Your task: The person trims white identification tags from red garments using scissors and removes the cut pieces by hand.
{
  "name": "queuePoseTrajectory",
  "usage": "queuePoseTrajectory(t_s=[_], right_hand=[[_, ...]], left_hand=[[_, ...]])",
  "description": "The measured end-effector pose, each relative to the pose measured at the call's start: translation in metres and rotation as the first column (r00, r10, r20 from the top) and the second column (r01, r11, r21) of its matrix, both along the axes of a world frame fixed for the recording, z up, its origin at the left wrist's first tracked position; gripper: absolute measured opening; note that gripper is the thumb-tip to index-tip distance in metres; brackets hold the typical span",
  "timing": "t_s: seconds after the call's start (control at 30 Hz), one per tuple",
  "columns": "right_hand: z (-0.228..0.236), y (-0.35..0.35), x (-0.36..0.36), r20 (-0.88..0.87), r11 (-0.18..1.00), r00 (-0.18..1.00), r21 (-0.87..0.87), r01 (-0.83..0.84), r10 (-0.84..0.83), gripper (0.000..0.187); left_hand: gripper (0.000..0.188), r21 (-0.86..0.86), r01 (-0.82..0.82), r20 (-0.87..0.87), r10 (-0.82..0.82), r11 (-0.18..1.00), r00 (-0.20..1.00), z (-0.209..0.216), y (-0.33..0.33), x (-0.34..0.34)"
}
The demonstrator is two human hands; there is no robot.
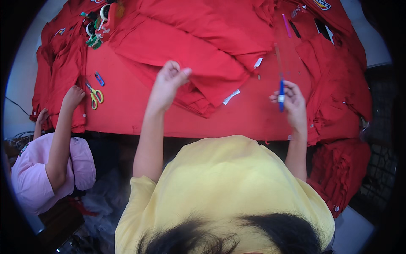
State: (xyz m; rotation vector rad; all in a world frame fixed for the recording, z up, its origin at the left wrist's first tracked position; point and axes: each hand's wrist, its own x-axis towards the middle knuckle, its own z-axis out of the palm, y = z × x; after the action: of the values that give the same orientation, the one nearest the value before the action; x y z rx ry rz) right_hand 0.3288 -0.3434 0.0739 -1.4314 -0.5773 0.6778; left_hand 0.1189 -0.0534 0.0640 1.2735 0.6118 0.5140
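Observation:
A red garment (pixel 211 63) lies folded over on the red-covered table in front of me, with two small white tags near its right end. At its left fold is my left hand (pixel 168 80), fingers curled and thumb close, apparently pinching the edge of the cloth. My right hand (pixel 292 101), to the right of the garment and above the table, grips a slim blue tool (pixel 281 96) with a white band. A thin, faint line runs up from the tool; its tip is too blurred to name the kind.
Yellow-handled scissors (pixel 97 97) and small blue snips (pixel 99 78) lie to the left. Tape rolls (pixel 104 12) sit at the back left. Red garment piles (pixel 338 84) line the right side. A co-worker's hand (pixel 74 96) rests on red garments at left.

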Motion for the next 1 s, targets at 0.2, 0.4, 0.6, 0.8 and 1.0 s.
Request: queuePoseTrajectory(t_s=[0.2,0.4,0.6,0.8,1.0], right_hand=[[-0.008,0.033,-0.047,-0.225,0.968,0.942,0.031,-0.25,0.25,0.044],[-0.024,0.029,-0.067,-0.316,0.964,0.917,-0.032,-0.266,0.242,0.043],[-0.021,0.025,-0.063,-0.5,0.973,0.837,0.074,-0.217,0.224,0.041],[0.001,0.019,-0.072,-0.295,0.98,0.943,-0.078,-0.183,0.153,0.046],[-0.009,0.007,-0.08,0.219,0.928,0.945,-0.336,-0.161,0.243,0.053]], left_hand=[[0.058,-0.656,-0.009,0.09,0.09,0.755,0.992,-0.018,0.034,0.034],[0.045,-0.515,-0.011,0.03,0.03,0.857,0.999,-0.034,-0.024,0.022],[0.036,-0.192,0.205,-0.28,-0.254,0.96,0.926,-0.024,-0.049,0.022],[0.019,-0.093,0.05,-0.055,-0.056,0.994,0.997,-0.004,-0.055,0.042],[0.021,-0.496,0.066,0.106,-0.015,0.866,0.994,0.014,-0.061,0.046]])
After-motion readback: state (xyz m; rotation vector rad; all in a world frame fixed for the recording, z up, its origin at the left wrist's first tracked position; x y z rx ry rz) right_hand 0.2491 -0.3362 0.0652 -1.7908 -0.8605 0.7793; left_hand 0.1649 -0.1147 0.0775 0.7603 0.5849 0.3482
